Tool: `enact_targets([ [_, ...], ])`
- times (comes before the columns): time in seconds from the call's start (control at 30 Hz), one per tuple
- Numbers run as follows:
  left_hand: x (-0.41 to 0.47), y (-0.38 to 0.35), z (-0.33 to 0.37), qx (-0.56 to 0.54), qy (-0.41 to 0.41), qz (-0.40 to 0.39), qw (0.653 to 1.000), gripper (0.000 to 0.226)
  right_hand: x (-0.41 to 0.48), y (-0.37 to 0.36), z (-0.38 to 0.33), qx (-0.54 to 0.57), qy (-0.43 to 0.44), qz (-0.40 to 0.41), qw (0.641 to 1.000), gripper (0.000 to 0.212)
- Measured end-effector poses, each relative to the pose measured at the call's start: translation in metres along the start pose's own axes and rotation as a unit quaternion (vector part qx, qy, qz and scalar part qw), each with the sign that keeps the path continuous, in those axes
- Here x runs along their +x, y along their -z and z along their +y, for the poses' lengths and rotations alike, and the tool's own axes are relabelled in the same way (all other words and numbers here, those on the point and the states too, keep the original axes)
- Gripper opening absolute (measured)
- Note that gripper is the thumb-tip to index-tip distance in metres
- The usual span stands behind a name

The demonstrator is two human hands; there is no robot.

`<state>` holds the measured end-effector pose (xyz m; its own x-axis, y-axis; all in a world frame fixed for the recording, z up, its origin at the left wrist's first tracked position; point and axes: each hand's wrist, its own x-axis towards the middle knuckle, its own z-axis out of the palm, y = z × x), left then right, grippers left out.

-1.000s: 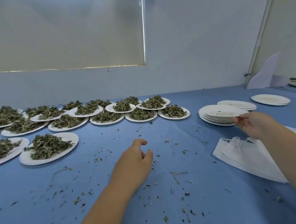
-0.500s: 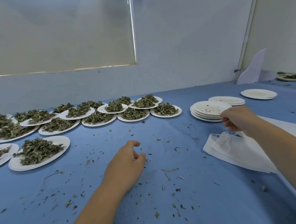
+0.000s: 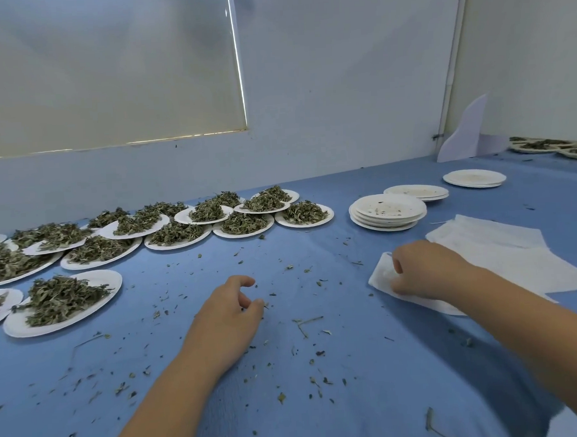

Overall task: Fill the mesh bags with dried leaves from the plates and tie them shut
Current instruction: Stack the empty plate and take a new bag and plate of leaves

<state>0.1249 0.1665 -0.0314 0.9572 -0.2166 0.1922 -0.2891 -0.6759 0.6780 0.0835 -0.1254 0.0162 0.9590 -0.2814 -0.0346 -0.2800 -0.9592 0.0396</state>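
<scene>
A flat pile of white mesh bags (image 3: 502,250) lies on the blue table at the right. My right hand (image 3: 427,271) is down on the pile's left end, fingers curled and pinching the edge of the top bag. My left hand (image 3: 225,318) rests on the blue cloth in the middle, fingers loosely curled and holding nothing. Several white plates heaped with dried leaves stand at the left and back left. The nearest one (image 3: 110,281) is left of my left hand.
A stack of empty white plates (image 3: 387,218) stands behind the bags, with two more low stacks (image 3: 416,191) (image 3: 475,178) further back. Leaf crumbs litter the blue cloth (image 3: 323,400). More leaf plates (image 3: 544,144) stand at the far right by the wall.
My right hand came back from the stack of empty plates and dropped onto the left end of the mesh bags. The left hand stayed put; the view shifted slightly right.
</scene>
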Motion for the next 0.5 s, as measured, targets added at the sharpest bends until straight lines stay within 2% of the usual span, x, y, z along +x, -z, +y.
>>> enact_targets([
  [0.13, -0.004, 0.003, 0.0, -0.008, 0.0, -0.002, 1.0, 0.032, -0.001, -0.001, -0.003, -0.043, -0.005, 0.009, 0.999, 0.029],
  [0.23, -0.005, 0.004, 0.0, -0.005, -0.001, -0.002, 1.0, 0.032, -0.001, -0.005, 0.003, -0.031, -0.008, 0.044, 0.999, 0.016],
  [0.3, -0.006, 0.004, 0.001, 0.011, -0.011, -0.001, 1.0, 0.033, -0.002, -0.005, 0.009, 0.016, -0.028, 0.086, 0.996, 0.014],
  [0.4, -0.009, 0.004, 0.001, 0.025, -0.023, 0.001, 0.999, 0.034, -0.004, 0.004, 0.017, 0.109, -0.052, 0.158, 0.98, 0.028],
  [0.5, -0.01, 0.003, 0.001, 0.033, -0.029, 0.012, 0.999, 0.036, -0.012, 0.024, 0.022, 0.202, -0.026, 0.228, 0.952, 0.025],
])
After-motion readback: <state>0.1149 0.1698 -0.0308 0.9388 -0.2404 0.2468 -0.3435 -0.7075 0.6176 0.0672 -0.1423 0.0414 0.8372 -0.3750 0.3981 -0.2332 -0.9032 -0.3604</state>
